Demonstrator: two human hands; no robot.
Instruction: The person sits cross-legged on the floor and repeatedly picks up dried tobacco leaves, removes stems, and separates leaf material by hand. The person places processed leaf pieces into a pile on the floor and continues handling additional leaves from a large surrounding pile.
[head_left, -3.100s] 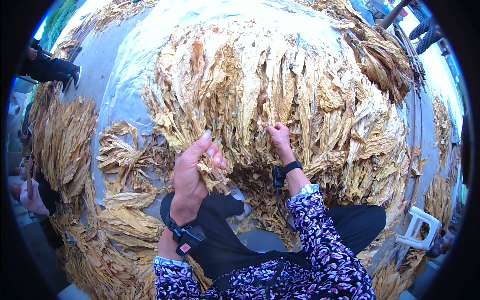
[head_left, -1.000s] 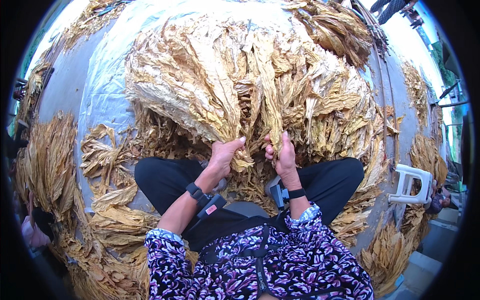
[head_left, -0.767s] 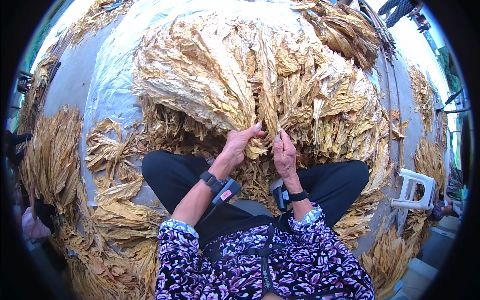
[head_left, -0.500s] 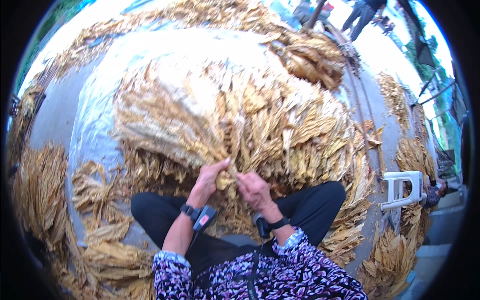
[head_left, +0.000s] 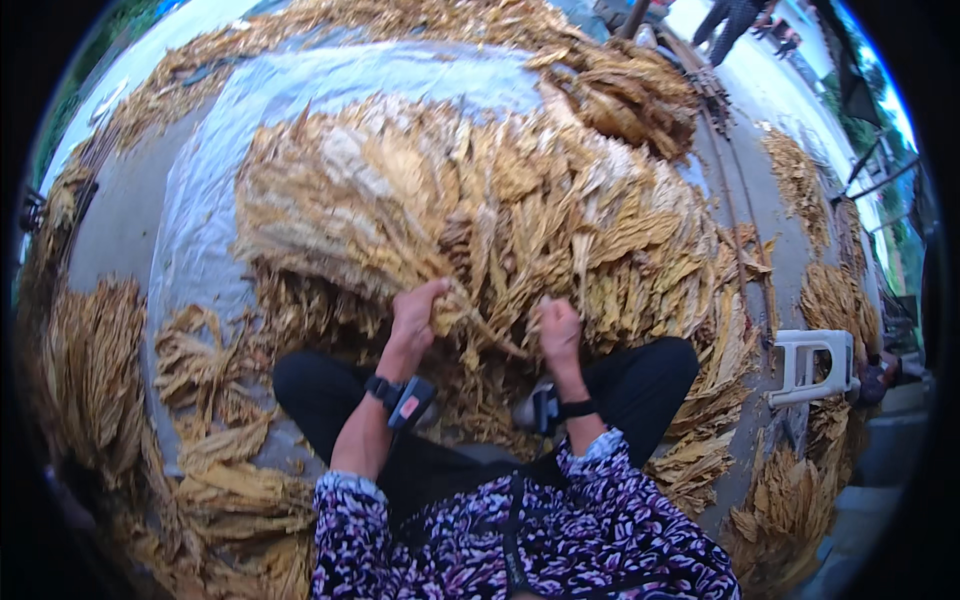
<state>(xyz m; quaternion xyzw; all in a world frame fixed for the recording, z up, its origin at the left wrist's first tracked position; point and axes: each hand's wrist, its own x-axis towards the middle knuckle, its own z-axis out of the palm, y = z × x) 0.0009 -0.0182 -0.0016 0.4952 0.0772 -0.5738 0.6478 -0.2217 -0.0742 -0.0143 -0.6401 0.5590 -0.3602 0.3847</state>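
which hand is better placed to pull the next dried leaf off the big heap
Probably left. The left hand already has its fingers closed on golden-brown dried leaves at the near edge of the large heap of dried leaves. The right hand is fisted just short of the heap; what it grips is unclear.

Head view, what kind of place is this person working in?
Probably an outdoor yard for sorting dried leaves. A big leaf pile lies on a plastic sheet over bare ground, sorted bundles lie around it, and both hands, left hand and right hand, grip leaves from it.
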